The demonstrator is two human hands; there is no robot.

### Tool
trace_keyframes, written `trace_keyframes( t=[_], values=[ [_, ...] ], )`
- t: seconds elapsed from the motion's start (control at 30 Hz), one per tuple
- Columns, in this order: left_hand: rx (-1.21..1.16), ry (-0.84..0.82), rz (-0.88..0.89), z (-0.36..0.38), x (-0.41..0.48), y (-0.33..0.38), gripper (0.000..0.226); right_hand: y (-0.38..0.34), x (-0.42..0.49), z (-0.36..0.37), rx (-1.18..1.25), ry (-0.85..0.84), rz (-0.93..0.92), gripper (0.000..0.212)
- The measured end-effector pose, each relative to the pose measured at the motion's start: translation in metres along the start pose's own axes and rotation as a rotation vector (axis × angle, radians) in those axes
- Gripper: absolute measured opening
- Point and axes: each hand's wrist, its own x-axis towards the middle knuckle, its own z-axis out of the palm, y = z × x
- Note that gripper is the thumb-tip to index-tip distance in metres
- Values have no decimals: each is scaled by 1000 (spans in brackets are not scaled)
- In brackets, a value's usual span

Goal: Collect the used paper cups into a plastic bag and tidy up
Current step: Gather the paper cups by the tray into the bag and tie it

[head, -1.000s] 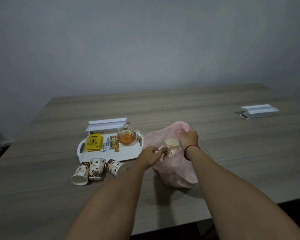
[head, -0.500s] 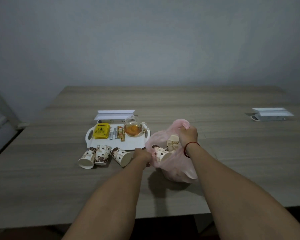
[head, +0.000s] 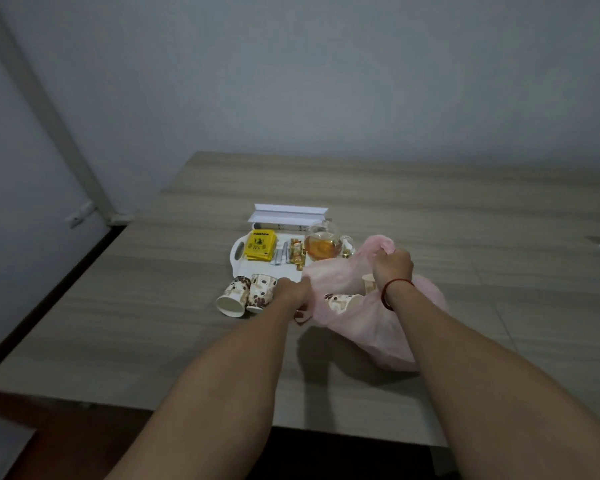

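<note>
head view: pink plastic bag [head: 371, 327] on the table [head: 465, 209], mouth open. inside: one paper cup [head: 343, 301] on its side, another cup [head: 369, 284] behind. right hand [head: 392, 268] gripping the bag's top edge. left hand [head: 291, 292] curled at the bag's left edge; cannot tell what is held. two cups [head: 234, 296] lying just left. white tray [head: 238, 268] behind, holding a yellow packet [head: 260, 245] and a glass teapot [head: 323, 245] of tea.

One table [head: 430, 216] carries one white tray [head: 274, 270]. On the tray are one glass teapot [head: 323, 245], one yellow packet [head: 260, 244] and some small sachets [head: 291, 256], too small to count. One white box [head: 288, 214] lies behind the tray. Four paper cups show: a first cup [head: 231, 296] and a second cup [head: 262, 293] just in front of the tray, a third cup [head: 343, 301] and a fourth cup [head: 369, 284] right of it, inside one plastic bag [head: 378, 327]. Two hands: left hand [head: 291, 292], right hand [head: 392, 265].
</note>
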Motion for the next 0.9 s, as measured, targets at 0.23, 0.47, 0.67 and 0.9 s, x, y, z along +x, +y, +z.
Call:
trace_keyframes(
  t=[0.23,0.47,0.67,0.9],
  values=[
    [136,87,-59,-16,47,-12,34,18,18,15,-74,66,78,36],
    [287,-12,-101,-3,40,-13,64,28,34,24,-106,142,116,39],
    [85,5,-275,11,52,-17,86,36,36,29,-121,140,132,40],
    [-129,-80,-412,35,100,-48,68,43,33,30,-141,148,124,41]
  ],
)
